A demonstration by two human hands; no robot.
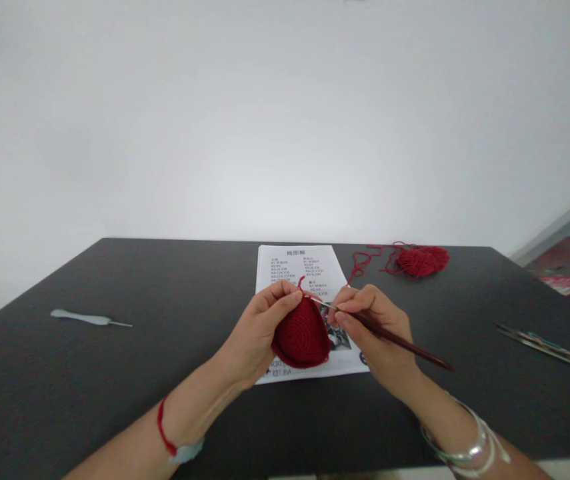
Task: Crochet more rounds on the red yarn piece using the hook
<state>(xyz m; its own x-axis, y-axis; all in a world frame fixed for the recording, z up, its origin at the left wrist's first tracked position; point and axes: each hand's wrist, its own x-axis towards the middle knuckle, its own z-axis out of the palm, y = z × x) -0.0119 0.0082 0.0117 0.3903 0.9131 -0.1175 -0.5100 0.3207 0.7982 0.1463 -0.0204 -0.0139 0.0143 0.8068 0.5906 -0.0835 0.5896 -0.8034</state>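
Note:
My left hand (271,319) pinches the upper edge of a red crocheted piece (303,335), which is rounded and hangs below the fingertips. A short red yarn tail sticks up by the thumb. My right hand (375,328) is closed round a crochet hook with a dark reddish-brown handle (415,348). Its metal tip points left and meets the top edge of the red piece. Red yarn (359,265) runs from near my right fingers toward a ball of red yarn (422,261) at the back right.
Printed sheets (295,267) lie under the hands on the dark table (175,287). A light grey-handled hook (87,319) lies at the left. Metal scissors or tweezers (539,344) lie at the right. A white wall rises behind; a shelf with items stands at the far right.

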